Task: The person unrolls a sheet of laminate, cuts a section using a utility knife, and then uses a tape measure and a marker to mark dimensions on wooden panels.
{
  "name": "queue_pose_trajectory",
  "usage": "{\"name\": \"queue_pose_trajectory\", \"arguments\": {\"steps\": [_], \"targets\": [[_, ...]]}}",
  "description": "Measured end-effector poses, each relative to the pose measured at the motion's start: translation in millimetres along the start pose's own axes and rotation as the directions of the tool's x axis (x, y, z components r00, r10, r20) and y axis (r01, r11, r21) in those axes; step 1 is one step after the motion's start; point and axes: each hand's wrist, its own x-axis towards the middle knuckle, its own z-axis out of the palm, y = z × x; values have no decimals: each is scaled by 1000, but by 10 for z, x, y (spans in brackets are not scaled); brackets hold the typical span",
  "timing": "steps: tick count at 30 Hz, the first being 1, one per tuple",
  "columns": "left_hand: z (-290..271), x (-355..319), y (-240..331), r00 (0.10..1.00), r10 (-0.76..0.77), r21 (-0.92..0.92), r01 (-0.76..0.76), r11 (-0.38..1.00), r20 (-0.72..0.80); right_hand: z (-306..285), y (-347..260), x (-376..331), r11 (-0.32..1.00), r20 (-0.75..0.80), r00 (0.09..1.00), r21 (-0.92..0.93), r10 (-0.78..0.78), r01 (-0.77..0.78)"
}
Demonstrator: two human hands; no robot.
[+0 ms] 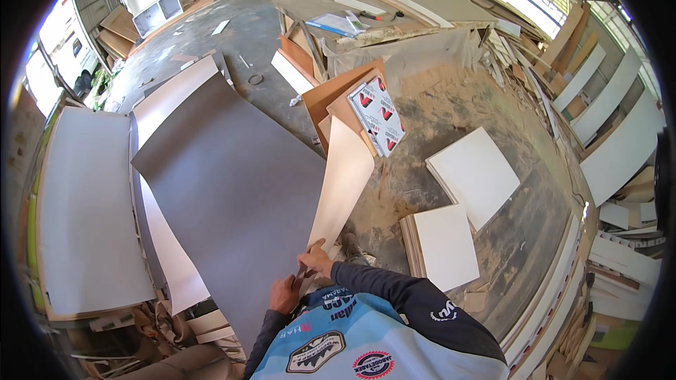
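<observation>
A large, thin, flexible grey sheet point(232, 148), like laminate, spreads out before me. Its right edge curls over and shows a cream underside point(343, 176). Close to my body, my right hand point(317, 260) is closed on the edge of this sheet, where the cream strip narrows. My left hand point(285, 294), just below and to the left, is closed at the same edge. A small dark brown piece shows between the two hands; I cannot tell whether it is part of the sheet.
Two stacks of white panels, one point(473, 176) farther off and one point(445, 246) nearer, lie on the dusty floor at right. Wrapped boards point(378, 116) lean ahead, before a big worktable point(436, 3). A pale sheet point(95, 211) lies left. Panels point(620, 148) lean far right.
</observation>
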Motion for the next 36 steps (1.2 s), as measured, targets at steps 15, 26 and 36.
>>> {"name": "queue_pose_trajectory", "arguments": {"steps": [15, 26, 36], "targets": [[-36, -856, -587, 948, -107, -185, 168, 968, 300, -79, 122, -76, 982, 102, 995, 189, -11, -9], [-147, -1146, -647, 964, -53, -41, 66, 997, 260, -703, 328, 560, 953, -186, 980, 277, -71, 121], [-657, -1935, -1196, 911, -265, 86, 251, 964, 317, -1707, 6, 771, 951, -179, 980, 308, 89, -30]]}}
